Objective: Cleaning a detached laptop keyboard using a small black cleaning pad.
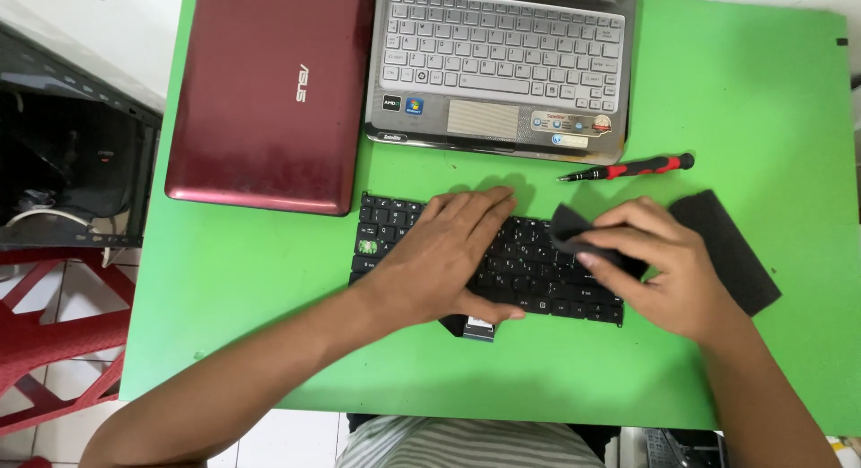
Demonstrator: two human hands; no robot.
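The left hand (457,253) is lying flat, pinning the loose black keyboard (529,271); the right hand's (664,266) grip is pinching a dark cloth (578,235), which risks snagging keycaps.

A small laptop-repair bench: green table (735,91), closed red laptop (269,91), silver laptop (502,65), loose black keyboard (538,271), screwdriver (628,169).

Loose keyboard (529,271) near the table's (735,100) front edge, both hands on top: left hand (448,253) flat, right hand (659,266) pinching a cloth (717,244). Screwdriver (628,169) just behind. Closed laptop (269,96) at back-left corner, open laptop (502,65) beside it to the right.
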